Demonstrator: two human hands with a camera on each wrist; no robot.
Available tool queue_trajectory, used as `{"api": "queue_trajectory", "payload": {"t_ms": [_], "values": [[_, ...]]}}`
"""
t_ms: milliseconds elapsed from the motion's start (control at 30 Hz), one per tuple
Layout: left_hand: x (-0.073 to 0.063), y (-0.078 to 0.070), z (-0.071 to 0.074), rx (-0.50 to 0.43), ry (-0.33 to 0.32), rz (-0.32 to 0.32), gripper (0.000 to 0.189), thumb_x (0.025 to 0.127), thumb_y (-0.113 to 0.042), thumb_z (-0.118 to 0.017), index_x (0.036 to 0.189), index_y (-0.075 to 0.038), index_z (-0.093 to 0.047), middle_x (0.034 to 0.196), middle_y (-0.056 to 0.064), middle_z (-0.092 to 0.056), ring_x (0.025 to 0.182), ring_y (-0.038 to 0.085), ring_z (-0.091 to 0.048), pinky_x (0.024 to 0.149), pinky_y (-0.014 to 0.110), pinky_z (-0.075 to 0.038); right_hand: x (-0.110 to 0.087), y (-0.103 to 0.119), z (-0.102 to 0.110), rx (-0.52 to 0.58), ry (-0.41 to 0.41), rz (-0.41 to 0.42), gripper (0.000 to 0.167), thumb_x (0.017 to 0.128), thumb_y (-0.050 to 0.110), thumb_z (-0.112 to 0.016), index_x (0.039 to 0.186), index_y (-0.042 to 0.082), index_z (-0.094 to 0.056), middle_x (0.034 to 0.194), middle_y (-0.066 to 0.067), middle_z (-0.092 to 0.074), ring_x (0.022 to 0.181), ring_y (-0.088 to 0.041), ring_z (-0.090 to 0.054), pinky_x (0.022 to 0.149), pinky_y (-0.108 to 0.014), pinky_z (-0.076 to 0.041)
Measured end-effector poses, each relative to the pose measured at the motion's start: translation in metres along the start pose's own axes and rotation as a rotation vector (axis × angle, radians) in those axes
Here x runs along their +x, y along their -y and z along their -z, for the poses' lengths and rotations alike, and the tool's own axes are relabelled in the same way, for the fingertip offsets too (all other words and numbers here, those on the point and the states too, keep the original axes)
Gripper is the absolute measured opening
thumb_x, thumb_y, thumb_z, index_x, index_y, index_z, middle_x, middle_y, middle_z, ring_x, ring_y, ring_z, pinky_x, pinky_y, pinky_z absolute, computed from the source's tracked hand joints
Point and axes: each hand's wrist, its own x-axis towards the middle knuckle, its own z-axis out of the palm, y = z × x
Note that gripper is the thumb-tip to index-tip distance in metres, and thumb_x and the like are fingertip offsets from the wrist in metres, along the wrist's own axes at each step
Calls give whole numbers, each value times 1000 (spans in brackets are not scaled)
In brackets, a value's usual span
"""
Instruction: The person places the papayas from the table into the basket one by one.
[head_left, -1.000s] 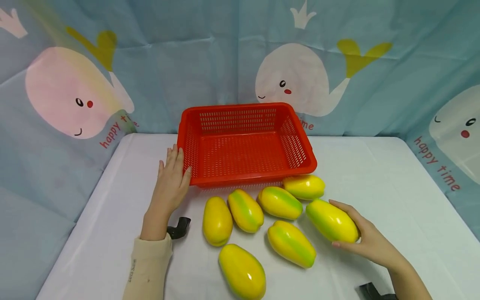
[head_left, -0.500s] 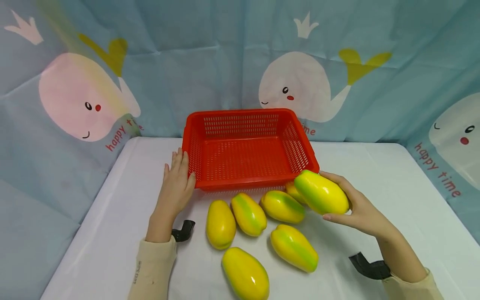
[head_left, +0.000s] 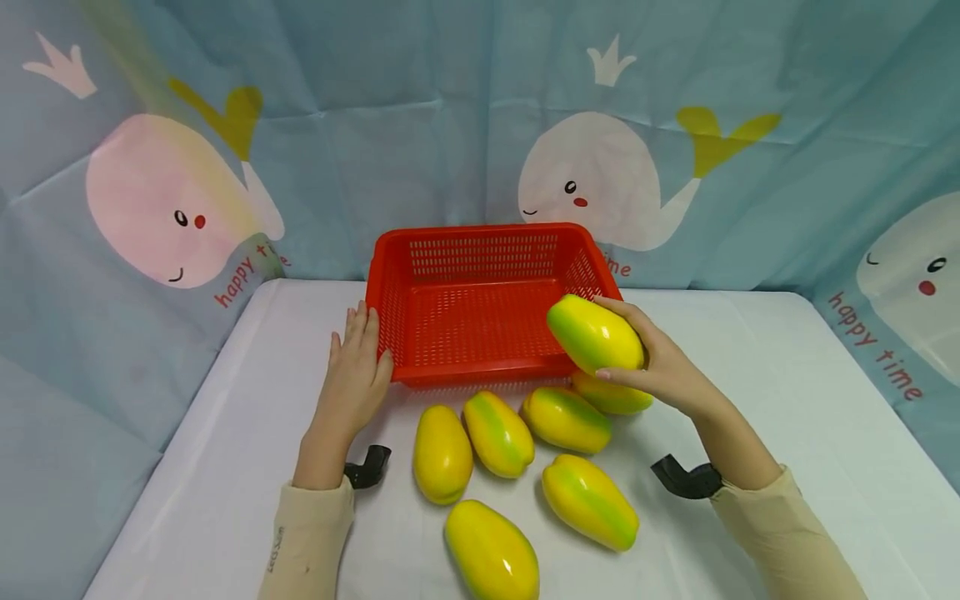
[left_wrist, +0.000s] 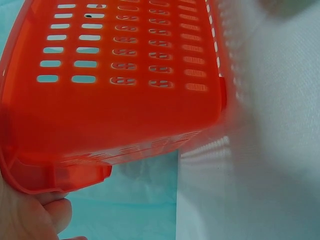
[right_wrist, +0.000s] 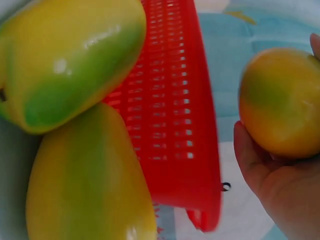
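A yellow-green papaya (head_left: 596, 335) is gripped by my right hand (head_left: 660, 358) above the front right part of the red plastic basket (head_left: 480, 369). My thumb is on its near side and my fingers are behind it. The right wrist view shows the held papaya (right_wrist: 280, 102) raised beside the basket wall (right_wrist: 165, 100). My left hand (head_left: 348, 375) rests at the basket's left rim, fingers straight and pointing forward; the left wrist view shows its fingers (left_wrist: 59, 212) right at the rim (left_wrist: 55, 182). The visible inside of the basket holds nothing.
Several more papayas lie on the white table (head_left: 225, 500) in front of the basket. One papaya (head_left: 611, 396) sits partly under the held one in view, another papaya (head_left: 491, 550) nearest the front edge. A blue whale-print curtain (head_left: 420, 150) stands behind.
My right hand has lifted the papaya off the table and carried it left and forward over the basket's front right edge. My left hand stays at the rim; the head view has shifted slightly.
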Motion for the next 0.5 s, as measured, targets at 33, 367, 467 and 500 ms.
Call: {"api": "queue_trajectory", "payload": {"t_ms": [33, 367, 467, 500], "values": [[0, 0, 0, -2, 0, 1, 60, 96, -17, -40, 146, 9, -20, 155, 21, -9, 143, 34, -4, 109, 60, -6, 5, -2, -1, 22, -1, -5, 79, 83, 6, -68, 148, 22, -27, 134, -2, -40, 110, -27, -45, 90, -39, -45], [-3, 0, -1, -12, -7, 2, 60, 96, -16, -41, 146, 9, -20, 155, 20, -9, 143, 35, -6, 109, 61, -6, 43, -12, -10, 16, -26, -89, 79, 84, 21, -70, 147, 32, -25, 137, -7, -37, 113, -30, -43, 92, -49, -43], [-2, 0, 0, -9, -5, 5, 60, 96, -17, -41, 146, 8, -19, 155, 20, -10, 143, 33, -5, 110, 60, -6, 53, -14, -12, 7, -14, -112, 79, 83, 24, -71, 147, 33, -24, 138, -7, -37, 114, -30, -43, 91, -49, -45], [-1, 0, 0, -9, -5, 6, 60, 96, -17, -41, 146, 8, -19, 155, 20, -10, 143, 33, -5, 110, 60, -6, 56, -14, -13, 3, -7, -116, 80, 83, 24, -71, 147, 33, -24, 138, -7, -36, 114, -30, -43, 91, -48, -45]]}}
